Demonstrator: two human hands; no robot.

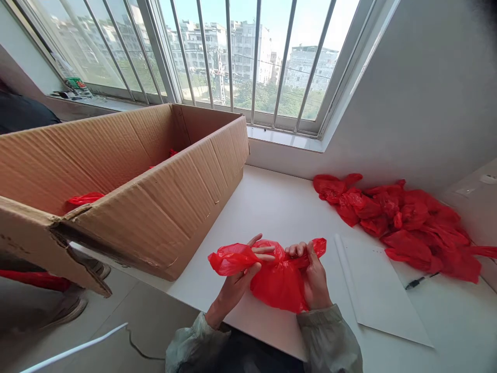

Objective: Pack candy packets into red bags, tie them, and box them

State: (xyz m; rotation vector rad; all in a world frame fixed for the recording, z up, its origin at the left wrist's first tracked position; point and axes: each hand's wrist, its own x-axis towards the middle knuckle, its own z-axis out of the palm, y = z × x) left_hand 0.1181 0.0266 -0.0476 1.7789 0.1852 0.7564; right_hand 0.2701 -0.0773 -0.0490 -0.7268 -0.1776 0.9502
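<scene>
A red plastic bag [277, 287] rests on the white table close to my body, gathered into a knot at its top. My left hand [240, 277] pinches one handle of the bag between thumb and fingers and draws it out to the left. On the other side, my right hand [310, 272] has its fingers curled round the opposite handle, whose end pokes out above the thumb. Whatever the bag contains is hidden by the red plastic.
A large open cardboard box [166, 207] with red bags inside stands left. Red plastic bags [399, 217] lie heaped at the right by the wall. Nearby are a white board [384, 290] and a black pen [419, 281]. Another person's shoe [72, 311] shows below the box.
</scene>
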